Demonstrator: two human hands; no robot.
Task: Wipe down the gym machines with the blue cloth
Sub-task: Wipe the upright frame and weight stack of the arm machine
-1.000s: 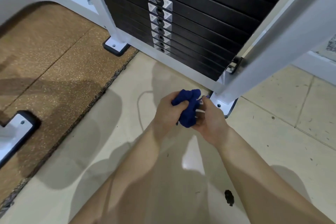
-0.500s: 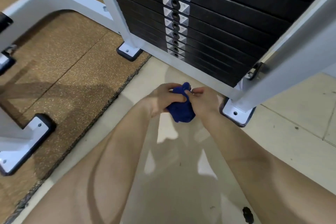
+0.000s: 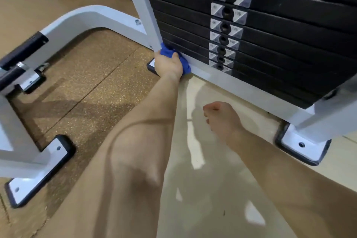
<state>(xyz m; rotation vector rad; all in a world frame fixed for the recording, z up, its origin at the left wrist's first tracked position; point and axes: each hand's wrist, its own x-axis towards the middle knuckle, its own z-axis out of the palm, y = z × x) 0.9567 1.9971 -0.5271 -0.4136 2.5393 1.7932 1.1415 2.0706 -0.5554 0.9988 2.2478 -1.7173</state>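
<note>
My left hand [image 3: 169,64] grips the bunched blue cloth [image 3: 184,63] and presses it against the foot of the white upright post [image 3: 145,9], where the post meets the machine's low white base rail [image 3: 241,87]. The black weight stack [image 3: 280,31] rises just behind the cloth. My right hand [image 3: 220,118] hangs lower and to the right over the pale floor, fingers loosely curled, holding nothing.
A curved white frame arm [image 3: 83,19] runs left over the brown rubber mat [image 3: 83,83]. White foot plates with black pads sit at the left [image 3: 40,170] and right [image 3: 303,145]. A black handle bar [image 3: 21,52] sticks out at the far left.
My left hand has carried the cloth away from my right hand, forward and left to the base of the post. My right hand has let go of it and hangs free.
</note>
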